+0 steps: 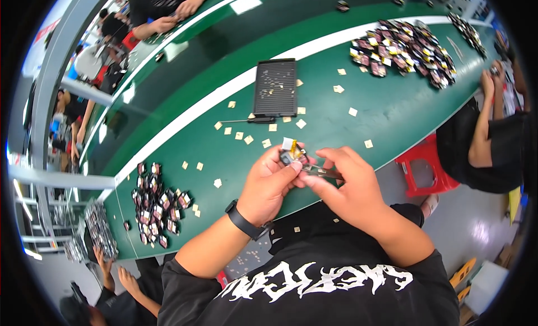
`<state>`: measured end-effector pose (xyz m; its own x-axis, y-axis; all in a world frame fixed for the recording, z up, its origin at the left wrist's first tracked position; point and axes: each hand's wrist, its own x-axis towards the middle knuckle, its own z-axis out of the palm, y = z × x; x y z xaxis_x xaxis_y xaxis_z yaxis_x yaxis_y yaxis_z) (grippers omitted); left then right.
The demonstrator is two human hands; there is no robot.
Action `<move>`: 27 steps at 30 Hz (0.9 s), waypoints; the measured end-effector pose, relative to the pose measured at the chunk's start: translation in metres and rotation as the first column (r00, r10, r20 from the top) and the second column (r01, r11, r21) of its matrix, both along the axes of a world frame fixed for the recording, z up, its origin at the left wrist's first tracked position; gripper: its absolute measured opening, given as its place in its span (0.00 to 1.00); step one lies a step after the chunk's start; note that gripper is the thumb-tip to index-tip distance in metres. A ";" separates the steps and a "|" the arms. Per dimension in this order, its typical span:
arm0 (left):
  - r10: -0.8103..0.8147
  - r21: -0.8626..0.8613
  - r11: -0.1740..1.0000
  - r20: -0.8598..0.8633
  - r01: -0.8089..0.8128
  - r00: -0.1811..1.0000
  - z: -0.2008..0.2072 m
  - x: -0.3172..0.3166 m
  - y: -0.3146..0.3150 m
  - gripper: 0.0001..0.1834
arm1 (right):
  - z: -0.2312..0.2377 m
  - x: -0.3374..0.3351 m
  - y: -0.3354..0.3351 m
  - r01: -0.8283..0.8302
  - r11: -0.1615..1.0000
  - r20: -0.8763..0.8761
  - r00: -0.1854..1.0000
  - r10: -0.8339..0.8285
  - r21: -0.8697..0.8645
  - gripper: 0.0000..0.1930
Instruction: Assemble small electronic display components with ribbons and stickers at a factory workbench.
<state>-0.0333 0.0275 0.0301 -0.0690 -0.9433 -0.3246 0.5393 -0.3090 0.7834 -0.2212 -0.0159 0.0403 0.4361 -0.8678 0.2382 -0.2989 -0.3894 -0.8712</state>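
since the small part [288,156] looks light and fragile, its edges suit the left fingers [284,173] pinching it, right fingers [321,187] closed on a slim tool [329,173]

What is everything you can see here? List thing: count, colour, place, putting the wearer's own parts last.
Table: one, green, centre
Ridged tray: one, black, mid-table
Screwdriver: one, black handle, tray's near edge
Squares: many, cream, scattered
Right heap: parts uncountable, mostly black, table's right
Left heap: parts uncountable, mostly black, table's left
Stool: at least one, red, right
Co-workers: several, mostly dark clothing, around
Background items: too blurred to count
Small part: one, dark, white and yellow, left fingers
Metal tool: one, grey, right fingers
Wristband: one, black, left wrist
Shirt: one, black, white print, torso
Left hand: one, bare, centre
Right hand: one, bare, centre-right
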 end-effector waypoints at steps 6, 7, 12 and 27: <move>0.018 -0.223 0.961 0.640 0.163 0.768 -0.019 0.006 -0.015 0.22 | -0.005 -0.017 -0.002 0.071 0.987 0.031 0.997 -0.076 0.142 0.08; 0.007 -0.222 0.960 0.630 0.171 0.777 -0.019 0.008 -0.015 0.22 | -0.005 -0.016 0.000 0.075 0.981 0.018 0.997 -0.080 0.178 0.07; 0.217 -0.380 0.870 0.867 0.315 0.448 -0.025 0.016 -0.004 0.24 | -0.012 0.002 0.015 0.070 0.971 0.067 0.994 -0.087 0.227 0.05; 0.177 -0.382 0.823 0.876 0.421 0.448 -0.032 0.023 0.003 0.22 | 0.019 0.022 0.018 0.085 0.659 -0.066 0.996 -0.054 0.747 0.08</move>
<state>-0.0098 0.0305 -0.0017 -0.1719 -0.9637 0.2042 -0.5067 0.2643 0.8206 -0.1994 0.0020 0.0597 0.3611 -0.7745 -0.5194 -0.3336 0.4129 -0.8475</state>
